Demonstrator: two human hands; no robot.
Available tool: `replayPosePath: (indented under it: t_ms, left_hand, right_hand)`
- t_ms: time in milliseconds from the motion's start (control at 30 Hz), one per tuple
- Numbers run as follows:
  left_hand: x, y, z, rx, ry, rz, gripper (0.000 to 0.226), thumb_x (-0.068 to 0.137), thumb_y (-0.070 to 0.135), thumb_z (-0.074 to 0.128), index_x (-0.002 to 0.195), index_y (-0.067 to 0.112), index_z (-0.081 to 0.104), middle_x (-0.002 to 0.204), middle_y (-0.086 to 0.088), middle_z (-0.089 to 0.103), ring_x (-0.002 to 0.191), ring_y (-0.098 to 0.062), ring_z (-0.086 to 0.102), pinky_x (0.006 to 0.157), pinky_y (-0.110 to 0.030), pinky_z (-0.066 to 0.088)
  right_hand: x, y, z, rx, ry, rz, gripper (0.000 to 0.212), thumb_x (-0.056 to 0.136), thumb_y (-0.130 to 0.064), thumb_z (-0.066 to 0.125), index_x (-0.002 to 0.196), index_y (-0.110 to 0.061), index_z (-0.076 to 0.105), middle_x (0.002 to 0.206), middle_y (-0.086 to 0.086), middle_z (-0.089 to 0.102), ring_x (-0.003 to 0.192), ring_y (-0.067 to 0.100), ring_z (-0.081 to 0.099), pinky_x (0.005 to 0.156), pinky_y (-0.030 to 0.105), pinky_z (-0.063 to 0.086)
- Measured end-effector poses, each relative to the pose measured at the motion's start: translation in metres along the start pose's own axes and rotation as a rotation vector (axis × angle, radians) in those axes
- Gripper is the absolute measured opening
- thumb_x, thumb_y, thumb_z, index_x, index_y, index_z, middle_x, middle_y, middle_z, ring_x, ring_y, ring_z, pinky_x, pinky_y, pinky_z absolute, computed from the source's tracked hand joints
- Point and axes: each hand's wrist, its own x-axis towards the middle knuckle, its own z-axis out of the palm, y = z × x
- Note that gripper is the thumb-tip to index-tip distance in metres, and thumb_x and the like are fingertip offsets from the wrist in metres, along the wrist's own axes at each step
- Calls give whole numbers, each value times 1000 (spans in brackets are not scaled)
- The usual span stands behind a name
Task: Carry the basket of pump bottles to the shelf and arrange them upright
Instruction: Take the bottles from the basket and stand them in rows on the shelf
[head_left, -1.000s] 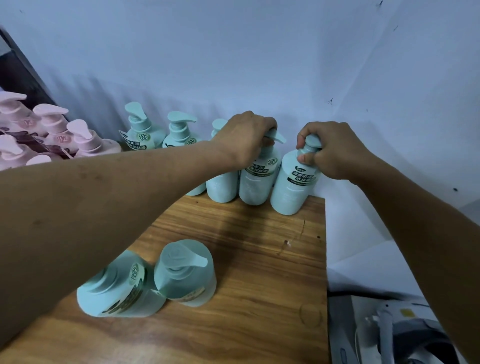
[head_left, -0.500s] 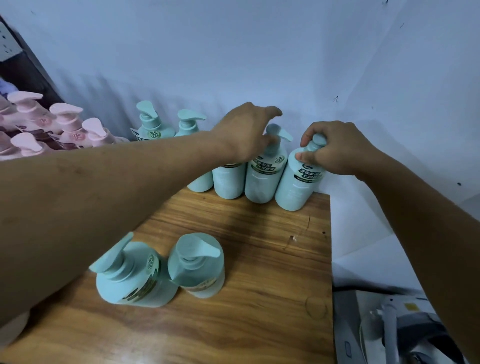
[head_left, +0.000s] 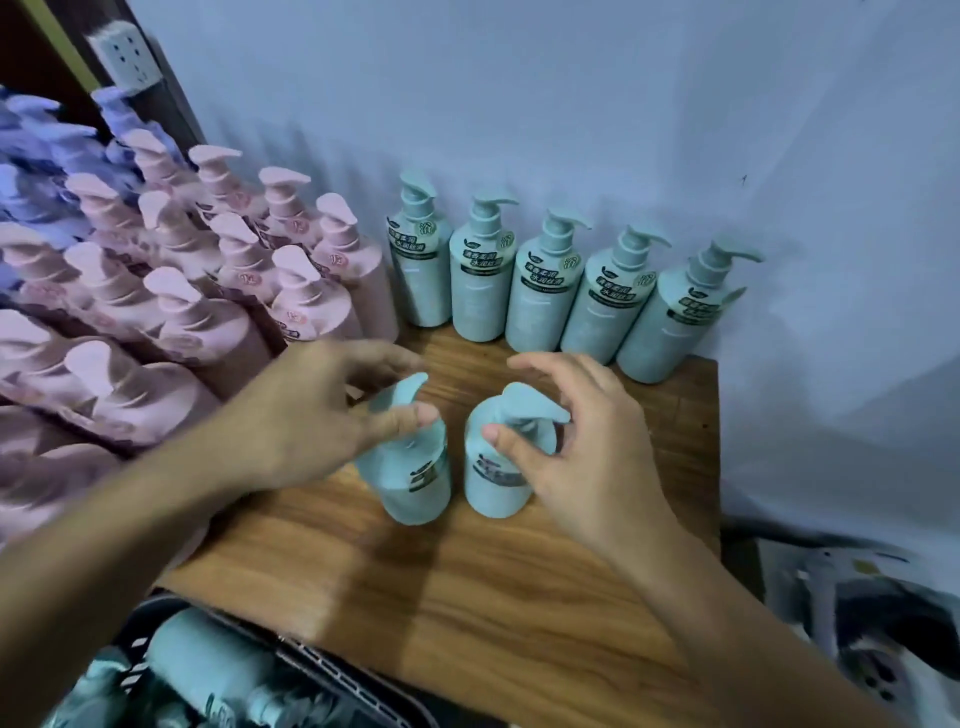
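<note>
Head view: both hands reach over two teal pump bottles that stand upright side by side on the wooden shelf (head_left: 519, 597), well in front of the back row. The left hand (head_left: 322, 410) arches round the pump head of the left front bottle (head_left: 410, 478), fingers spread apart behind the nozzle and thumb in front of the pump neck. The right hand (head_left: 587, 457) curves over the right front bottle (head_left: 496, 478), its thumb at the collar and its fingers held apart above the nozzle. Neither hand looks clamped on a bottle, though motion blur makes it hard to say whether the thumbs touch.

A row of five teal pump bottles (head_left: 540, 291) stands upright against the wall (head_left: 571, 104), shoulder to shoulder, labels facing forward. To their left are packed pink pump bottles (head_left: 208, 291), with purple pump bottles (head_left: 31, 150) beyond them. A white power strip (head_left: 122, 57) hangs at the upper left.

The dark basket (head_left: 332, 675) sits below the shelf's near edge at the lower left, with more teal bottles (head_left: 208, 660) lying inside it.
</note>
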Motion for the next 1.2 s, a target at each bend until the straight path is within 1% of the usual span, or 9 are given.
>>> replayPosePath:
  t_ms: [67,133,267,433,600,700,833,1000,1200]
  left_hand:
    - [-20,-13,14,-87,65,-27,63,63,60,74,119,36,65,108,22,69,102,5,63,95,-25,49]
    - [-30,-22,26,-139,72,-37,72,62,51,82,129,39,58,116,21,67,110,0,61,103,-35,47]
    - [-27,-35,43,-122,182,-9,79,61,50,84,133,39,54,115,23,67,108,1,62,101,-33,49]
    - [-26,-35,54,-82,300,28,50,71,72,65,108,37,65,90,32,66,82,16,60,71,0,41]
    - [-23,-33,58,120,405,30,37,80,57,63,98,26,69,67,18,57,65,5,54,58,-10,36]
    - [-21,-23,66,112,404,34,39,82,50,62,102,18,68,82,6,67,69,-10,58,63,-31,48]
    - [-1,-4,75,104,370,59,33,86,38,69,102,9,65,91,-4,65,81,-23,61,70,-43,50]
    - [35,32,95,12,333,126,30,86,29,71,107,9,63,98,-5,65,90,-23,61,76,-36,47]
    - [77,67,133,-72,238,202,24,87,26,71,100,11,58,91,0,58,83,-17,55,65,-20,35]
  right_hand:
    - [-8,2,9,120,21,127,53,72,-30,87,119,-38,63,111,-22,62,91,1,55,87,33,51]
    - [-15,5,17,163,-7,178,60,72,-33,87,125,-43,60,118,-22,62,108,7,58,97,39,50]
    - [-14,6,11,168,-172,147,87,66,-37,91,138,-52,44,127,-15,61,121,8,56,105,41,47]
    - [2,8,-3,-103,-147,-61,41,90,-42,71,129,-33,63,99,-16,67,86,-3,61,79,28,48]
    - [12,-2,-1,-369,-200,-185,34,93,-38,67,122,-20,65,103,-1,72,92,23,66,79,36,49]
    - [15,-1,-9,-285,-213,-149,28,92,-28,70,116,-15,67,94,4,72,85,22,65,78,35,48]
    - [18,13,-48,-255,-118,-82,20,90,-26,71,109,-18,69,77,6,70,75,22,63,74,41,48]
    - [35,29,-110,-348,-51,-8,14,86,-34,69,100,-32,66,69,-6,60,64,13,52,60,27,35]
    - [67,53,-167,-704,-188,17,13,92,-29,66,105,-28,63,67,-12,43,73,19,41,68,29,25]
